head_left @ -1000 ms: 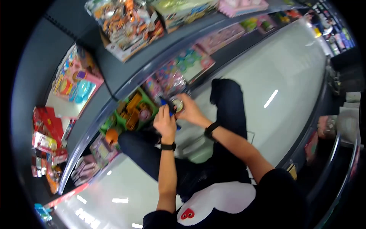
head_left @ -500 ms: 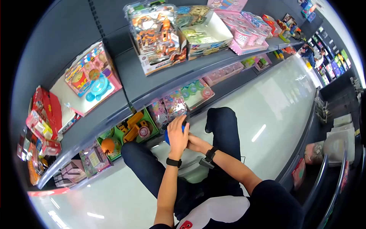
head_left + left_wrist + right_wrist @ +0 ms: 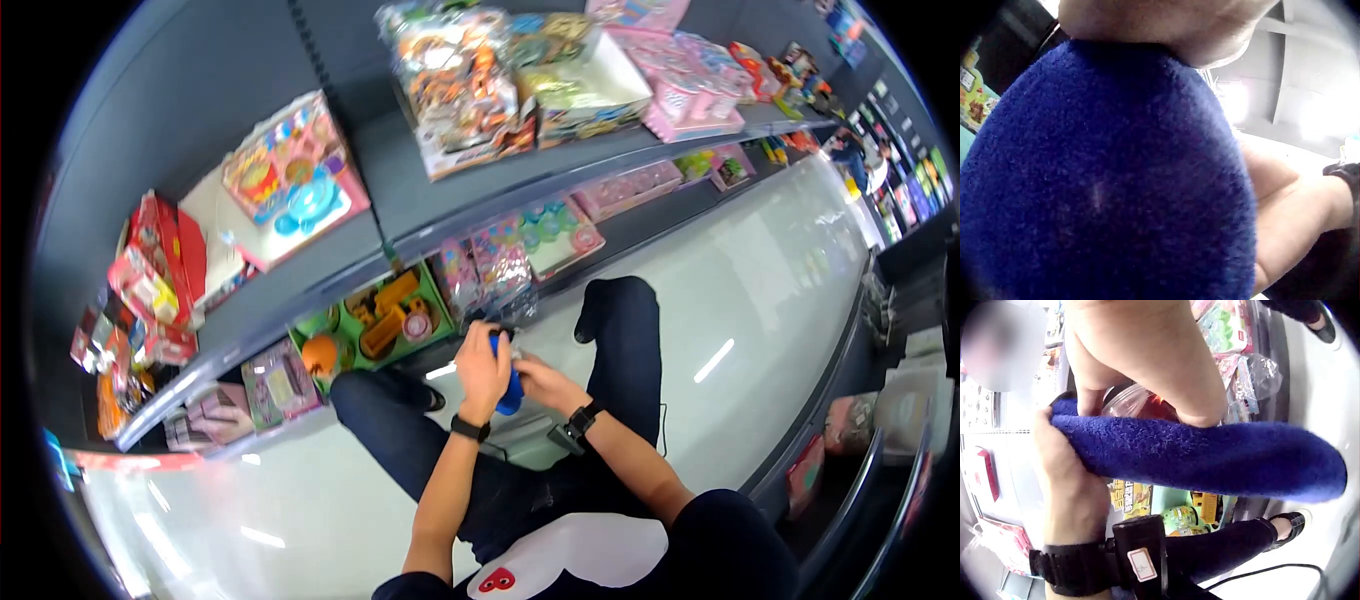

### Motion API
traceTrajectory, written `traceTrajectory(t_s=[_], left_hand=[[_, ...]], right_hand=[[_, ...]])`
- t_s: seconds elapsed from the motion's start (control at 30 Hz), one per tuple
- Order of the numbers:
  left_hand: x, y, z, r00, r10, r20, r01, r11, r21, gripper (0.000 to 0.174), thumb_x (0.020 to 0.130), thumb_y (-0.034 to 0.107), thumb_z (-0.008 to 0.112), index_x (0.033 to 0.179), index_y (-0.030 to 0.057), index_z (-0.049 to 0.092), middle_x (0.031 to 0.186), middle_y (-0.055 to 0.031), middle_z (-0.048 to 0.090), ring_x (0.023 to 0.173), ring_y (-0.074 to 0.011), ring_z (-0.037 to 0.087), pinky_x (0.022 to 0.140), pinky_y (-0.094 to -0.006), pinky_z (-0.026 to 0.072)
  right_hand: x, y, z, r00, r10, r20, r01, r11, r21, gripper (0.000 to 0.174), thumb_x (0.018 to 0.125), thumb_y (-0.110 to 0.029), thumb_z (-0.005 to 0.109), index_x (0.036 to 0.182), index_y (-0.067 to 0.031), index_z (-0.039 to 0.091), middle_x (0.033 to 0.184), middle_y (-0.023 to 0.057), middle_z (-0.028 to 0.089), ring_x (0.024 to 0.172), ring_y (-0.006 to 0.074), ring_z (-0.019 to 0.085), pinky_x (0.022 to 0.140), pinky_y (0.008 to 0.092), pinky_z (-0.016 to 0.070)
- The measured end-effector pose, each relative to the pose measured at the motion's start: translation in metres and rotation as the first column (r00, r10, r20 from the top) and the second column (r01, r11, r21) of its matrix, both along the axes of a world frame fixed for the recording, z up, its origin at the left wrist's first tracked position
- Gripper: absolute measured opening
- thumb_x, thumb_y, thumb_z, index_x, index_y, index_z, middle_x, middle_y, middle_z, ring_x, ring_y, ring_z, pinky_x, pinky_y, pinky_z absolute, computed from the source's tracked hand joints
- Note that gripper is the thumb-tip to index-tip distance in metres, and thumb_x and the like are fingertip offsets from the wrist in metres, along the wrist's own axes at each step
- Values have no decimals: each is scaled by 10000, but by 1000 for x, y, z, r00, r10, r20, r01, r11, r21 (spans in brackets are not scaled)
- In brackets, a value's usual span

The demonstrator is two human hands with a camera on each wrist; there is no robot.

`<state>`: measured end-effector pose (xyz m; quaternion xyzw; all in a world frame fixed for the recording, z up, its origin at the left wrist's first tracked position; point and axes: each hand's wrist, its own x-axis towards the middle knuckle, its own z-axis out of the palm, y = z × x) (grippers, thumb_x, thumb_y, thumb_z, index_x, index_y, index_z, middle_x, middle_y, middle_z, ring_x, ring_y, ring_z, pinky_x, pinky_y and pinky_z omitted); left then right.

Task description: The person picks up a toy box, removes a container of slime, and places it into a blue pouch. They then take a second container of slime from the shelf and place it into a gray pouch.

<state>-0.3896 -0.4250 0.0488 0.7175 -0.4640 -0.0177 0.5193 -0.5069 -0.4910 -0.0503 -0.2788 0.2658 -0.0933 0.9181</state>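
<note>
A fuzzy blue object [image 3: 511, 396], long and rounded at one end, is between the two hands above the lap. My left hand [image 3: 480, 372] grips its far part, fingers curled over it; the right wrist view shows this hand [image 3: 1072, 494] round one end of the blue object [image 3: 1210, 459]. My right hand [image 3: 552, 388] is against its other side, thumb and fingers bent round a small clear item [image 3: 1127, 400] partly hidden behind the blue edge. In the left wrist view the blue surface [image 3: 1110, 169] hides most of the fingers.
Shelves of boxed toys [image 3: 300, 190] run along the front and left. Below them a green tray [image 3: 405, 350] holds yellow toys and an orange ball. The person's bent legs [image 3: 625, 350] are on both sides of the hands, over a shiny pale floor [image 3: 740, 290].
The head view has swung, so the shelves shift right and down from one second ago. The blue object was largely covered by the left hand half a second ago; more of it shows now.
</note>
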Motion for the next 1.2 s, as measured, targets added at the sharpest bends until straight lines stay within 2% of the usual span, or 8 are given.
traceTrajectory(t_s=[0.33,0.47,0.53,0.67,0.77,0.93,1.07,1.2], left_hand=[[-13,-32,81,952,-43,304,66,996,-68,466,808,169,680,1178,-3,454,1110,-234,463,1043,-399,452,912,-469,359],[13,-66,66,977,-207,44,175,909,378,753,897,461,571,1448,38,282,1305,-268,388,1231,-450,347,1071,-487,256],[22,-68,40,959,-153,237,14,866,500,774,903,476,552,1464,29,261,1395,-271,341,1280,-437,325,1073,-484,263],[26,-33,9,956,-169,-240,231,938,258,596,957,360,527,1412,27,334,1370,-213,413,1240,-338,409,1058,-405,309],[3,-4,-16,633,-296,-716,383,923,-43,489,1006,334,449,1390,39,381,1336,-129,458,1259,-228,415,1051,-340,324],[-24,-1,-39,502,-379,-778,244,925,-293,658,1004,497,325,1456,19,298,1451,-117,397,1333,-235,376,1130,-362,245],[-14,5,-50,595,-360,-719,222,933,-283,612,930,317,598,1399,-1,368,1265,-87,521,1134,-158,499,985,-296,384],[-16,11,-41,612,-300,-732,180,954,-240,543,848,210,706,1284,6,454,1069,-47,566,947,-137,535,842,-275,447]], right_hand=[[-1,6,55,952,-148,270,163,986,-36,465,993,-323,515,1389,-108,403,1250,-28,537,1141,100,505,958,269,415],[-10,6,51,938,-222,266,166,962,218,581,936,-525,521,1313,-85,495,1187,39,604,1059,188,587,941,353,470],[-16,6,45,948,-245,203,180,939,295,683,869,-617,558,1279,-72,517,1146,65,621,1022,209,605,884,369,504],[-26,-3,43,960,-212,184,133,922,364,745,816,-674,576,1254,-73,539,1130,76,623,950,217,622,855,364,517],[-26,-3,39,937,-202,284,117,950,288,830,764,-705,614,1293,-75,502,1175,102,606,1059,222,601,907,377,508],[-16,1,37,979,-132,158,129,991,29,730,849,-556,619,1322,-25,454,1212,74,572,1086,172,573,950,317,476],[-3,0,48,984,-174,-40,162,965,-204,450,986,-362,476,1302,-41,471,1162,52,578,1064,143,558,930,301,463],[-4,0,33,992,-128,-15,122,969,-215,582,971,-361,547,1423,-50,354,1278,53,527,1144,133,508,982,285,405]])
